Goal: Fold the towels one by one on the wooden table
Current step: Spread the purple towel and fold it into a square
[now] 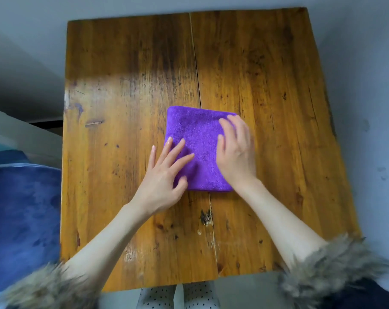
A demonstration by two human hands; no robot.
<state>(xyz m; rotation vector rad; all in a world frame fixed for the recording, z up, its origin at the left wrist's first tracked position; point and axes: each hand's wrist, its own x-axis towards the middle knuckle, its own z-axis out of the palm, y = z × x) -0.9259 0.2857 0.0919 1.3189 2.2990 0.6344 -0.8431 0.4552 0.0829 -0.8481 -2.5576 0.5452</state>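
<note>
Centrally on the wooden table (122, 85) lies a folded purple towel (198, 139); left hand (160, 181) and right hand (235, 150) rest on it, fingers straight and spread, gripping nothing.

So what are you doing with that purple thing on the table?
A person is folding a small purple terry towel on the worn wooden plank table. It already lies as a neat folded square. The left hand and the right hand both rest flat on it with spread fingers, pressing it smooth.
</note>
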